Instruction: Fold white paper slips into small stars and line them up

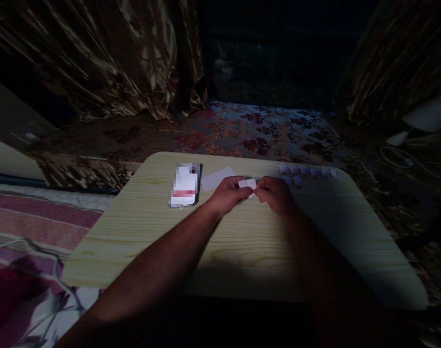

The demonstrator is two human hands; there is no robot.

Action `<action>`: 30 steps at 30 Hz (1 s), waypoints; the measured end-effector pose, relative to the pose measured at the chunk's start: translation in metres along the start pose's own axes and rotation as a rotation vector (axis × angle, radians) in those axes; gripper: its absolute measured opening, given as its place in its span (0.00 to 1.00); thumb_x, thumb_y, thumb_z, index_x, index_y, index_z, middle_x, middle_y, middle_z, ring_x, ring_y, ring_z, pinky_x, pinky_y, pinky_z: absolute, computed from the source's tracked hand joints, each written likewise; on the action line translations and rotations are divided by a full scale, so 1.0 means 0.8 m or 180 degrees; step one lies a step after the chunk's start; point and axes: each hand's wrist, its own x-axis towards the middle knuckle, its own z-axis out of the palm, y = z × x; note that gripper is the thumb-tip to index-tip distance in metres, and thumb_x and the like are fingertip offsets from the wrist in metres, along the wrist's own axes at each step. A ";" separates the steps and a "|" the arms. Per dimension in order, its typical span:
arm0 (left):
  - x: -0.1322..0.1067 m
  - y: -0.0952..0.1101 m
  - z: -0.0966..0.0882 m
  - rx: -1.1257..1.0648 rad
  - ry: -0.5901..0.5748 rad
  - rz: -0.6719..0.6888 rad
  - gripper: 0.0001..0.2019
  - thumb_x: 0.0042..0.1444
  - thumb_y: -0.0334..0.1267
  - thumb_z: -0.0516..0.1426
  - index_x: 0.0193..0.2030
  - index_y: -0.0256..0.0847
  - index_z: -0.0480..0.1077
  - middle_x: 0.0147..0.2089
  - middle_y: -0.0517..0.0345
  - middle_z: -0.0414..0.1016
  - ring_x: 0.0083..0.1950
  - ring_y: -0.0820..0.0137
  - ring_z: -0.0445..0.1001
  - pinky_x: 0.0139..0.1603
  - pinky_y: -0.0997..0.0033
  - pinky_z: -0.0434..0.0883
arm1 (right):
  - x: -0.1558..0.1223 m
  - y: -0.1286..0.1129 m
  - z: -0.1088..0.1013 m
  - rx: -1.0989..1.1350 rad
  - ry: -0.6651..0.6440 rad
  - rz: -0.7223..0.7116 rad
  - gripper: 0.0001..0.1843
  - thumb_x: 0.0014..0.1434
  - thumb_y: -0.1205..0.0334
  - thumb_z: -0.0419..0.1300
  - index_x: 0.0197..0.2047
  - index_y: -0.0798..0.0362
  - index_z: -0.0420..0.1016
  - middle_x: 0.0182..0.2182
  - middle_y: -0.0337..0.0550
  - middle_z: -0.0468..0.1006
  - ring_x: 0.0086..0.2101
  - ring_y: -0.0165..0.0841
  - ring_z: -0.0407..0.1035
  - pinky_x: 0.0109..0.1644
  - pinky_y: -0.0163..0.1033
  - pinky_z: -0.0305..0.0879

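Note:
Above the middle of the wooden table (191, 241), a small white piece of paper (248, 183) is held between both hands. My left hand (229, 193) pinches its left side, thumb on the near face. With fingertips closed, my right hand (274, 193) grips the paper's right edge; part of that edge is hidden by the fingers. Just behind my left hand lies a larger pale sheet of paper (218, 179). A phone (184, 186), blurred out in blocks, rests to its left.
Several small pale folded pieces (309, 172) sit in rows at the table's back right. A patterned cloth-covered ledge (263, 130) runs behind the table, with curtains (148, 58) above. A striped bed cover (42, 212) and white cables (59, 275) are at left; a white lamp (428, 113) stands right.

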 end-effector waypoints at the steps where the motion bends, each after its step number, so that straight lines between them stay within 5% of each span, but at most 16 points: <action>1: 0.000 0.000 0.000 -0.0023 0.0009 -0.0002 0.09 0.45 0.35 0.64 0.27 0.36 0.68 0.20 0.63 0.68 0.21 0.78 0.62 0.23 0.75 0.53 | 0.000 0.000 0.000 0.0011 0.0005 0.0006 0.05 0.48 0.61 0.61 0.25 0.52 0.70 0.16 0.33 0.70 0.19 0.28 0.63 0.24 0.34 0.55; 20: 0.001 -0.001 0.003 -0.0229 0.0010 0.0043 0.15 0.42 0.39 0.69 0.33 0.35 0.71 0.25 0.61 0.72 0.23 0.78 0.65 0.25 0.77 0.60 | 0.001 -0.004 -0.002 -0.0207 0.0249 0.0210 0.04 0.45 0.61 0.61 0.24 0.52 0.71 0.14 0.33 0.69 0.18 0.28 0.62 0.23 0.33 0.54; 30: 0.003 -0.003 0.002 -0.0274 0.0475 -0.0089 0.14 0.47 0.43 0.66 0.29 0.37 0.68 0.22 0.62 0.70 0.22 0.78 0.65 0.23 0.77 0.59 | 0.002 -0.004 -0.002 -0.0128 0.0320 0.0241 0.05 0.46 0.61 0.61 0.23 0.52 0.70 0.14 0.32 0.68 0.18 0.28 0.60 0.24 0.34 0.53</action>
